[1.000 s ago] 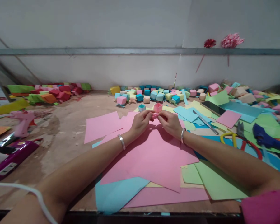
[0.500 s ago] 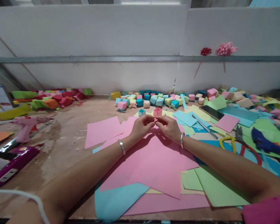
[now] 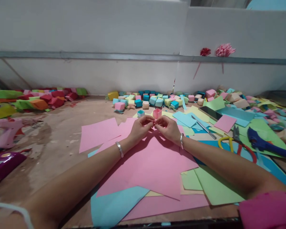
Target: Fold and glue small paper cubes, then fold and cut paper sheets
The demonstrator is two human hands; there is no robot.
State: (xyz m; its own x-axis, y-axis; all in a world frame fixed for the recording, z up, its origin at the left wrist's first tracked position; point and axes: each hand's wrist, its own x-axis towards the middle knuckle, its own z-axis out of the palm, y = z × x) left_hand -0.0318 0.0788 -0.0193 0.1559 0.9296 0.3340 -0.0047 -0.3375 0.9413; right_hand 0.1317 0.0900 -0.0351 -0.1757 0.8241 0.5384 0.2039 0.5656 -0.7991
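My left hand [image 3: 142, 128] and my right hand [image 3: 167, 128] meet fingertip to fingertip over the large pink paper sheets [image 3: 145, 171]. Between their pinched fingers is a small piece of pink paper [image 3: 154, 121], mostly hidden by the fingertips. Just beyond the fingers stand an open pink paper box [image 3: 157, 113] and a small open blue paper box [image 3: 140, 113]. A silver bangle circles each wrist.
Folded paper cubes [image 3: 152, 100] line the back of the table. To the right lie scissors [image 3: 237, 136], a metal pen-like tool [image 3: 205, 128], a dark phone [image 3: 211, 112] and a blue-handled tool [image 3: 267, 143]. A pink glue gun [image 3: 8, 130] and purple device [image 3: 6, 167] are left.
The whole view has shifted slightly, so things sit further left. Both hands stay together at the small pink paper, with fingers slightly re-posed.
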